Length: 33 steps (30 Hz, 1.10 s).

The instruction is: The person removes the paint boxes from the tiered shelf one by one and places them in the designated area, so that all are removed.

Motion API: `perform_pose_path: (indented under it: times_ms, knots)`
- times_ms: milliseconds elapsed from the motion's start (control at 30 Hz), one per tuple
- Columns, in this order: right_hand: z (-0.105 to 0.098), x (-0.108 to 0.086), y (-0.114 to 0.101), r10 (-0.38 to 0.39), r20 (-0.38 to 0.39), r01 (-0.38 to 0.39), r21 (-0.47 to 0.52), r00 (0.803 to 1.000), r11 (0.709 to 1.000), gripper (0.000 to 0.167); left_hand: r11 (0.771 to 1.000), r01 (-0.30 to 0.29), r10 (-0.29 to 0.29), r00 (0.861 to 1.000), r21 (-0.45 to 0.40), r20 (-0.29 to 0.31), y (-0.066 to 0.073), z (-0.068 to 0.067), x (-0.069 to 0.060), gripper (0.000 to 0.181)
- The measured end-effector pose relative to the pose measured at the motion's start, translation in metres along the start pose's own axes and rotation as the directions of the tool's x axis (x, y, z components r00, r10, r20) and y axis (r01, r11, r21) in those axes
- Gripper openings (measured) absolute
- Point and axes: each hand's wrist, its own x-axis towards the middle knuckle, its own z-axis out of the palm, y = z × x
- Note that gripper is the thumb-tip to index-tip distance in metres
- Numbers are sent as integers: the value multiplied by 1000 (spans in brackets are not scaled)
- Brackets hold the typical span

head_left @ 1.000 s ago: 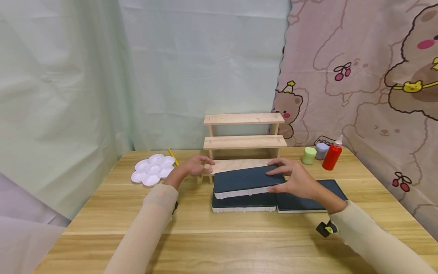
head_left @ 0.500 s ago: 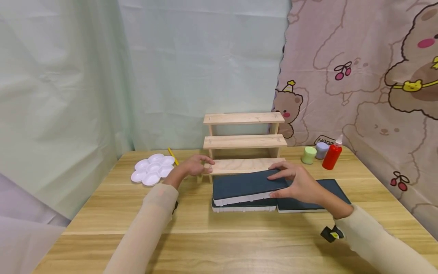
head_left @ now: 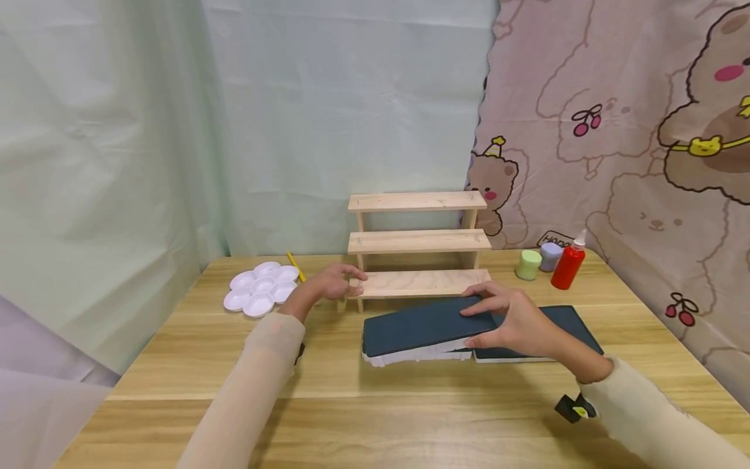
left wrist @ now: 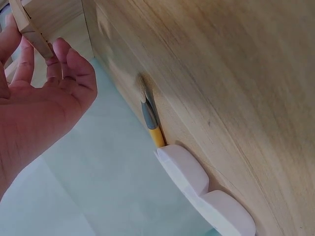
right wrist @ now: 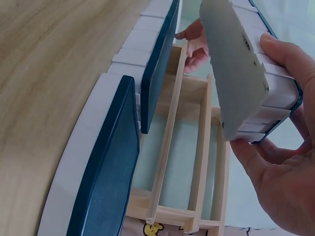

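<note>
My right hand (head_left: 515,319) grips the right end of a dark-blue-lidded white box (head_left: 418,326), thumb below and fingers over the lid. That box tilts, its left end low over another such box (head_left: 458,355), which is mostly covered in the head view. A third blue-topped box (head_left: 565,329) lies flat to the right. In the right wrist view, the held box's pale underside (right wrist: 234,73) shows above the two on the table. My left hand (head_left: 334,283) pinches the left end of the lowest shelf (head_left: 422,283) of a three-tier wooden stand (head_left: 418,241).
A white flower-shaped palette (head_left: 260,288) lies at left, with a yellow-handled paintbrush (left wrist: 150,118) beside it. At the back right stand a green jar (head_left: 528,265), a purple jar (head_left: 550,256) and a red bottle (head_left: 567,266). A pale curtain (head_left: 351,98) hangs behind the table.
My right hand has moved down and slightly right with the box, whose left end now sits lower over the box beneath. More of the lowest shelf shows. My left hand stays put.
</note>
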Motion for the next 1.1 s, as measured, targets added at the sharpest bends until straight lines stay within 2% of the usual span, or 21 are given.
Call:
perform_pose_path:
  times_ms: [400,867,1100]
  knots:
    - [5,-9,-3,-17,9,17,-22,1000,1000,40,1000,1,-1,1000,31,-8,-1,1,1,32]
    - [13,-19,-6,14,19,-13,-37,1000,999,40,1000,2,-2,1000,15,-4,-2,1,2,33]
    - [15,-24,-9,-7,26,8,-53,1000,999,41,1000,16,-16,1000,13,-5,0,0,0,33]
